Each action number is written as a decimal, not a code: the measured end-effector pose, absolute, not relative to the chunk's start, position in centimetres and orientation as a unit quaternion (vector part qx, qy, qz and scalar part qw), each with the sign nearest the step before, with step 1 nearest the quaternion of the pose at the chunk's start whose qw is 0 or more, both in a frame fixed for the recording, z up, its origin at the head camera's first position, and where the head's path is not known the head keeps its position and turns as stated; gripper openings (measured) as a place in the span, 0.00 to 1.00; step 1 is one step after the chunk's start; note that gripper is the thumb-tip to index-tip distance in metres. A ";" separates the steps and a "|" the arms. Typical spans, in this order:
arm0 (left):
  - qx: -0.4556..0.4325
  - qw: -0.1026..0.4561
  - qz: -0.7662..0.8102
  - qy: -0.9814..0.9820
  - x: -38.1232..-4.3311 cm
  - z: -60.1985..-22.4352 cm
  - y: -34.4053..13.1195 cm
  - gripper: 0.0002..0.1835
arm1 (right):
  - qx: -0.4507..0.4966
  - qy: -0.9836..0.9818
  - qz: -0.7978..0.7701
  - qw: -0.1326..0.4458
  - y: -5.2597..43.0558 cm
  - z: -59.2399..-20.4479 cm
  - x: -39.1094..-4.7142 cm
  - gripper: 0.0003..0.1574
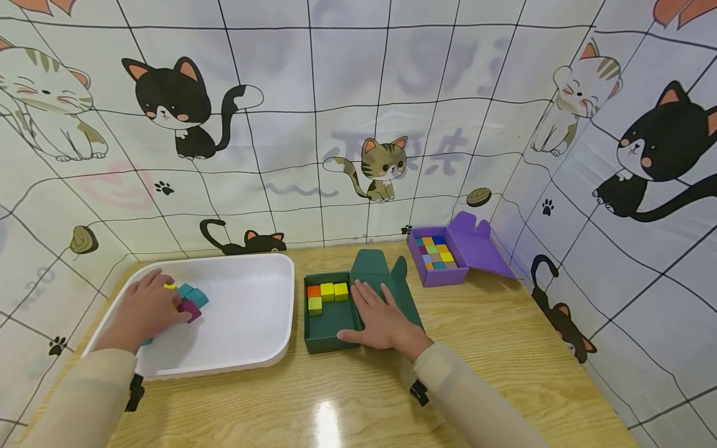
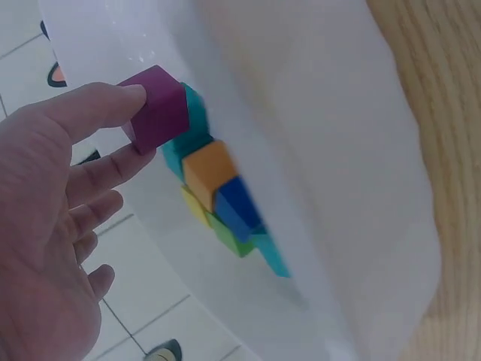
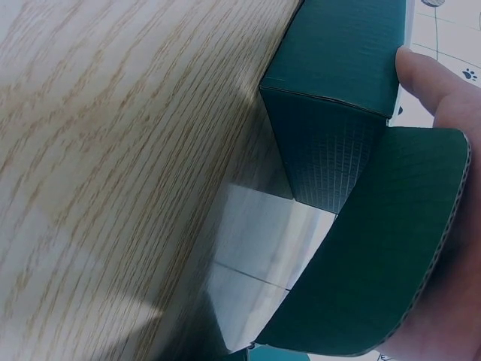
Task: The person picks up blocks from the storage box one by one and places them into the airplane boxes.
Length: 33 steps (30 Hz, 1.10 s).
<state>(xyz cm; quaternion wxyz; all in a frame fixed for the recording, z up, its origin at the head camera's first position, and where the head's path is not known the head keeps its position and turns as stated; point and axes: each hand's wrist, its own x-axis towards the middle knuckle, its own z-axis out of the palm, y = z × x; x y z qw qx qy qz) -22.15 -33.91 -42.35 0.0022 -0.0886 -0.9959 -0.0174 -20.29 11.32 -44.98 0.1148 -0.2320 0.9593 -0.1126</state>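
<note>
Maroon on its visible faces, a cube (image 2: 159, 109) sits pinched between the left hand's (image 1: 142, 308) thumb and fingers, inside the white tray (image 1: 241, 317) at the bench's (image 1: 358, 398) left end. Teal, orange, blue, green and yellow cubes (image 2: 210, 169) cluster beside it. Mid-bench, the right hand (image 1: 381, 317) lies spread over the green box's (image 1: 330, 344) opened lid, its thumb at the box's front rim. One orange and three yellow cubes (image 1: 327, 292) occupy that box's back-left area. Near the bench's back-right corner stands an open purple box (image 1: 446, 277) of multicoloured cubes. Faint characters (image 1: 448, 152) on the cat-printed wall sheet (image 1: 291, 74) are illegible.
</note>
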 end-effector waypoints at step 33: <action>-0.297 0.090 -0.020 -0.951 -24.6 -36.7 -15.0 0.13 | -0.229 0.960 -0.104 0.121 11.3 -44.8 -20.3 0.64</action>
